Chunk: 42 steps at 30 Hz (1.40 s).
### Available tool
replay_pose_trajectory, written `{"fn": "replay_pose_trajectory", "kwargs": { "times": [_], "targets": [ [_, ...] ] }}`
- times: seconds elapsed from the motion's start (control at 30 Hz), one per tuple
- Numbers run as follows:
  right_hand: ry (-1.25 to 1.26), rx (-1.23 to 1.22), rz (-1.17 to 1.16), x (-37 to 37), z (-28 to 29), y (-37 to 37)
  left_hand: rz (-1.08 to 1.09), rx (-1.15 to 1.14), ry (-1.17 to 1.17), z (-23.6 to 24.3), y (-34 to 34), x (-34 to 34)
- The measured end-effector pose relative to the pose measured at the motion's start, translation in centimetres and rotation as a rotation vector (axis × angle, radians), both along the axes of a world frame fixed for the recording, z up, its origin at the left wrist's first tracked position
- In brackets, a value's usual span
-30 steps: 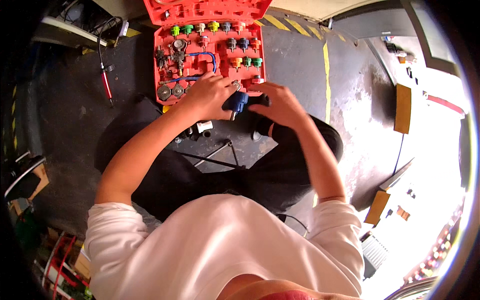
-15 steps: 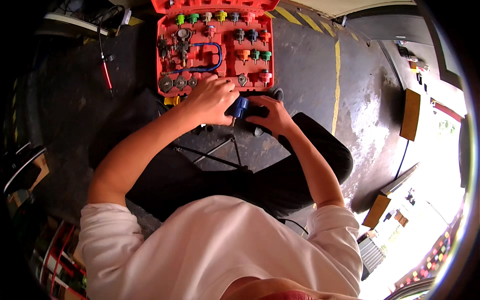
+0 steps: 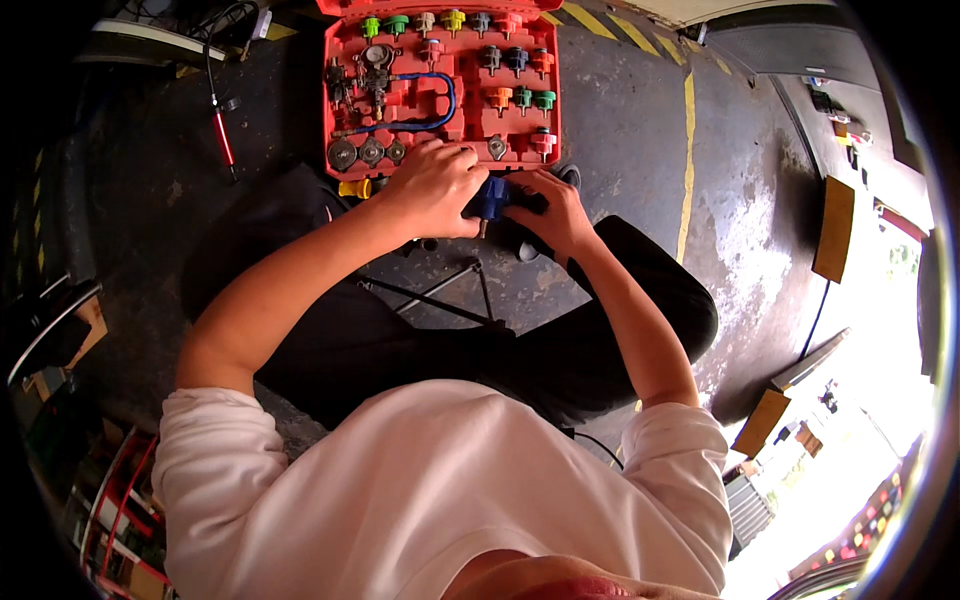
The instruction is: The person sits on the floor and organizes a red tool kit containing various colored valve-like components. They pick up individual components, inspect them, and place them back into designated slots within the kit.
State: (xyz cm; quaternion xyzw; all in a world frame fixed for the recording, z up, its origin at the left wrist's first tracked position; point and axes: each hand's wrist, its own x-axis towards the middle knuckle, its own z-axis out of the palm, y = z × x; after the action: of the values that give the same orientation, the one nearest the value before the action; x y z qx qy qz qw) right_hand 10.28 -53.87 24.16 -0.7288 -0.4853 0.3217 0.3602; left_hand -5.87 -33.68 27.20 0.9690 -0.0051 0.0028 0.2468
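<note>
A blue radiator-tester adapter [image 3: 492, 196] with a metal stem pointing down is held between my hands, in front of the case. My left hand [image 3: 436, 186] is closed around its left side. My right hand [image 3: 556, 216] is closed on the dark part [image 3: 528, 199] at its right side; I cannot tell whether that part is joined to the adapter. Just beyond my hands lies the open red case [image 3: 470, 95], with several coloured adapters in moulded slots. It also holds a round gauge [image 3: 377, 56], a blue hose [image 3: 453, 97] and several metal caps [image 3: 343, 153].
A yellow fitting [image 3: 354, 188] lies by the case's near edge. Between my black-clad legs a thin black metal stand [image 3: 440, 295] rests on the dark floor. A red-handled tool with a cable [image 3: 224, 140] lies to the left. A yellow floor line [image 3: 688, 150] runs along the right.
The view has shifted slightly, so the scene sits higher and further right. My right thumb and fingers have shifted around the dark part. Both hands still hold the blue adapter assembly.
</note>
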Motion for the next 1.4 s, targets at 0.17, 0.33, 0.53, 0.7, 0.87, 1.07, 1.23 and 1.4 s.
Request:
{"fn": "replay_pose_trajectory", "kwargs": {
  "times": [0.17,0.33,0.53,0.7,0.87,1.07,1.23,1.4],
  "targets": [
    [0.027,-0.066,0.012,-0.5,1.3,2.8,0.088,-0.015,0.014,0.5,1.6,-1.4],
    [-0.014,-0.008,0.008,0.1,2.6,5.2,0.218,-0.057,-0.055,0.7,2.8,-1.6],
    [-0.187,0.159,-0.007,0.6,3.1,6.5,0.366,-0.231,-0.163,0.3,3.0,-1.7],
    [-0.475,0.271,0.061,0.7,2.3,6.6,0.422,-0.518,-0.031,-1.5,3.0,-1.9],
    [-0.55,0.331,0.129,0.9,2.2,6.2,0.483,-0.621,0.021,-0.7,2.7,-1.7],
    [-0.489,0.339,0.137,0.7,2.2,5.8,0.472,-0.613,0.175,-0.1,3.3,-1.2],
    [-0.269,0.009,-0.096,1.4,-2.5,4.8,0.473,-0.328,0.041,-1.0,2.9,-1.6],
    [-0.237,-0.388,-0.142,6.3,-14.0,4.9,0.393,-0.12,-0.006,0.1,2.5,-1.5]
  ]
}}
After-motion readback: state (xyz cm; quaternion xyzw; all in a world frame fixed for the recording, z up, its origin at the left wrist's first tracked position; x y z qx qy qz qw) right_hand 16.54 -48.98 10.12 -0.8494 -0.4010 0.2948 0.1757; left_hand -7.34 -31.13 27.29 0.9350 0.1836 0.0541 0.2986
